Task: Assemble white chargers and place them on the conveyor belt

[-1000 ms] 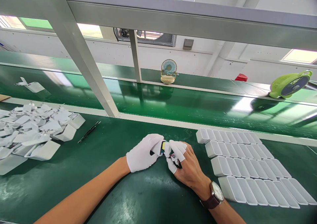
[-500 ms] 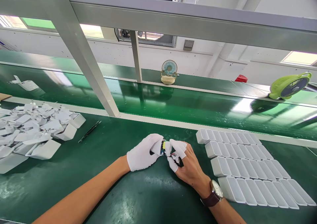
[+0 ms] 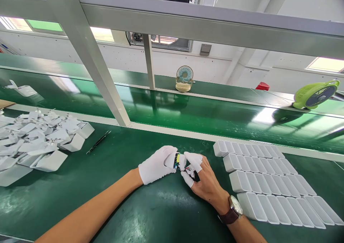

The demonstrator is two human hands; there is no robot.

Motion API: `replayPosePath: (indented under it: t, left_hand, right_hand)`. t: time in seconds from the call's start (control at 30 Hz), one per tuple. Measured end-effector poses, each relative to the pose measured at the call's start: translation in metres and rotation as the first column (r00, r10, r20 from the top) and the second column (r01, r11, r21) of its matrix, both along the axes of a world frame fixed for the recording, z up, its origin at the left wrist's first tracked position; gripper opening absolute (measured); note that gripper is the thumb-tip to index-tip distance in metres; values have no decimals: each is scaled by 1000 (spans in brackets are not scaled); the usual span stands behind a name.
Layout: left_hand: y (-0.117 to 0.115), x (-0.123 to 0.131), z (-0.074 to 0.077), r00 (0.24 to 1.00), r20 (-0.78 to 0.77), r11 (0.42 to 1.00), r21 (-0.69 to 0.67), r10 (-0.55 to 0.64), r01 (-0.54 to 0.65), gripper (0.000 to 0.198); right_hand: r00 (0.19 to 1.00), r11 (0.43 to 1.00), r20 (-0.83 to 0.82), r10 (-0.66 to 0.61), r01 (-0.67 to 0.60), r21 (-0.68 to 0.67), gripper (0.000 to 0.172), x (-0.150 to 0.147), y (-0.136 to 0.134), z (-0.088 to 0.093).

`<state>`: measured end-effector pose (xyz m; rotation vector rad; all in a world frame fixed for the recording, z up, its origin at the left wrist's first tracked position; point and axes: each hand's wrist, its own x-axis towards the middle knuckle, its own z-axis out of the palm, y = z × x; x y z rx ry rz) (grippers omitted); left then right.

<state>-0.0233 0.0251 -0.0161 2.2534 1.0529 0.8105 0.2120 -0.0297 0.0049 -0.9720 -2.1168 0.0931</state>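
My left hand (image 3: 157, 164), in a white glove, and my right hand (image 3: 202, 178), with white finger cots and a wristwatch, meet over the green mat. Together they pinch a small circuit board (image 3: 177, 161) with a yellow part and thin red and black wires. The board is mostly hidden by my fingers. Rows of white plastic shells (image 3: 264, 177) lie just right of my right hand.
A heap of white plug covers (image 3: 37, 142) lies at the left, with black tweezers (image 3: 98, 142) beside it. A green conveyor belt (image 3: 188, 110) runs behind the mat, carrying a white part (image 3: 23, 90) at far left. Two small fans (image 3: 184, 78) (image 3: 314, 93) stand beyond it.
Both hands stay together on the board with barely any motion. The white part on the conveyor has drifted left. The view shifted slightly.
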Motion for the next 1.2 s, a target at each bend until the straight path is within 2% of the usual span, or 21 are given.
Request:
replayPosePath:
  t: [0.17,0.4,0.67,0.87,1.1,1.2]
  left_hand:
    - [-1,0,6,1000,-14,1000,-24,2,-3,61]
    - [0,0,4,1000,-11,1000,0,-10,10,60]
    - [-1,1,9,1000,-5,1000,-30,-7,7,58]
    - [-1,1,4,1000,-10,1000,-9,-9,8,62]
    - [0,0,6,996,-34,994,-68,83,-85,70]
    - [0,-1,8,996,-40,994,-70,79,-82,70]
  right_hand:
    - [1000,1000,27,14,-13,-5,67,1,0,1]
    - [1000,1000,-1,28,-28,-3,68,0,0,5]
    - [1000,1000,-16,22,-22,-6,66,0,1,6]
    - [1000,1000,-13,19,-19,9,65,-2,-1,8]
    - [993,997,-118,12,-22,-80,63,1,-3,8]
    - [993,997,-117,25,-34,-76,65,1,-3,8]
